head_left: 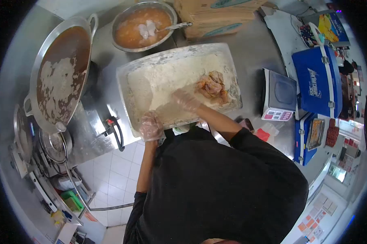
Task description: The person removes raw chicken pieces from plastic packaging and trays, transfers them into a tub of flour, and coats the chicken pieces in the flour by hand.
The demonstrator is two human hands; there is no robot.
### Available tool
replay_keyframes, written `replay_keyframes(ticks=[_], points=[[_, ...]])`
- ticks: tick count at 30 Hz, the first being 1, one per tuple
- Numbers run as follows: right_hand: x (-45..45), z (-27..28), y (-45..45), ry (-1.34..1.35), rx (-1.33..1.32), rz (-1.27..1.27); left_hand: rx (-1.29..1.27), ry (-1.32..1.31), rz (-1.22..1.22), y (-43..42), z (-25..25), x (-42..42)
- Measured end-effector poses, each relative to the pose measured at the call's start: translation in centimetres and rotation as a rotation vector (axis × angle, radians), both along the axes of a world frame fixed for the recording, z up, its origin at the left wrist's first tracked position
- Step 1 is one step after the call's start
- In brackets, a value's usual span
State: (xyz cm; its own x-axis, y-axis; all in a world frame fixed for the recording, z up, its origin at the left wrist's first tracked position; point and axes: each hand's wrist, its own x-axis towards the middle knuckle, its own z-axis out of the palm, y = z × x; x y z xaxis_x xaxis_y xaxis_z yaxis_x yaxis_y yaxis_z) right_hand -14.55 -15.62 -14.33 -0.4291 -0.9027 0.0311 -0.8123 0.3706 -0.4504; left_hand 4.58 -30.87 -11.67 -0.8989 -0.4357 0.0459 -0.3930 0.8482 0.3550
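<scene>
A large rectangular tub [232, 73] holds pale flour [167, 77]. Several coated-looking pieces of raw meat [212, 87] lie heaped in its right part. My left hand [152, 125], in a clear glove, is at the near left edge of the tub, its fingers bent over the rim. Also gloved, my right hand [186, 101] is low over the flour, left of the meat; its fingers are blurred.
Behind the tub are a metal bowl [128, 48] of orange liquid with a spoon and a cardboard box [220, 18]. A big pan [39, 101] of brown liquid stands at left. To the right are a scale [282, 91] and a blue cooler [317, 81].
</scene>
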Motion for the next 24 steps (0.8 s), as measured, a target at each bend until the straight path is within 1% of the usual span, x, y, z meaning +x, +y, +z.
replay_keyframes(ticks=[1, 3, 4, 6, 7, 9, 10, 11, 12, 14, 16, 18, 19, 20, 21, 22, 23, 24], points=[[-0.5, -0.9, 1.6, 0.445, 0.225, -0.071, -0.011, -0.025, -0.004, -0.1, -0.3, 0.2], [-6.1, 4.2, 6.0, 0.335, 0.396, -0.139, -0.056, 0.005, -0.02, 0.1, -0.1, 0.1], [-8.9, 6.9, 8.2, 0.286, 0.484, -0.173, -0.077, 0.038, -0.021, 0.1, -0.9, 0.3], [-10.9, 8.7, 9.7, 0.373, 0.527, -0.246, -0.129, 0.073, -0.003, 0.2, -1.4, 0.3], [-12.6, 6.5, 10.7, 0.444, 0.532, -0.197, -0.158, 0.072, 0.015, 0.3, -1.4, 0.2], [-13.0, 4.5, 10.5, 0.491, 0.601, -0.134, -0.177, 0.06, 0.008, 0.3, -1.5, 0.2], [-12.8, 3.6, 10.1, 0.47, 0.666, -0.118, -0.167, 0.051, -0.015, 0.2, -1.6, 0.1], [-11.8, 2.8, 9.5, 0.416, 0.685, -0.161, -0.157, 0.04, -0.034, 0.1, -1.6, 0.3], [-10.8, 2.1, 8.9, 0.364, 0.704, -0.205, -0.107, -0.019, 0.009, 0.4, -0.7, 0.2], [-7.8, 0.6, 7.2, 0.196, 0.64, -0.413, -0.012, -0.13, 0.1, 1.1, 0.7, -0.3], [-5.3, 0.8, 4.3, 0.032, 0.591, -0.407, -0.092, -0.059, 0.076, 0.9, -1.8, 0.0], [-4.1, -0.6, 2.7, -0.062, 0.49, -0.311, -0.075, -0.125, 0.081, 0.8, 0.1, -0.6], [-3.6, -3.0, 2.4, -0.078, 0.411, -0.214, -0.067, -0.158, 0.083, 0.7, 1.1, -0.9], [-4.2, -4.9, 2.5, -0.058, 0.347, -0.196, -0.025, -0.3, 0.128, 0.5, 2.4, -1.7], [-4.8, -6.9, 2.6, -0.036, 0.284, -0.176, 0.032, -0.421, 0.086, -0.3, 1.8, -2.2], [-7.2, -8.3, 3.3, 0.019, 0.236, -0.239, 0.089, -0.54, 0.042, -1.1, 1.1, -2.7], [-9.6, -9.4, 3.9, 0.076, 0.188, -0.301, 0.161, -0.635, -0.087, -3.1, -2.2, -2.7], [-11.6, -10.6, 4.9, 0.232, 0.169, -0.309, 0.213, -0.623, -0.183, -3.9, -3.9, -2.8]])
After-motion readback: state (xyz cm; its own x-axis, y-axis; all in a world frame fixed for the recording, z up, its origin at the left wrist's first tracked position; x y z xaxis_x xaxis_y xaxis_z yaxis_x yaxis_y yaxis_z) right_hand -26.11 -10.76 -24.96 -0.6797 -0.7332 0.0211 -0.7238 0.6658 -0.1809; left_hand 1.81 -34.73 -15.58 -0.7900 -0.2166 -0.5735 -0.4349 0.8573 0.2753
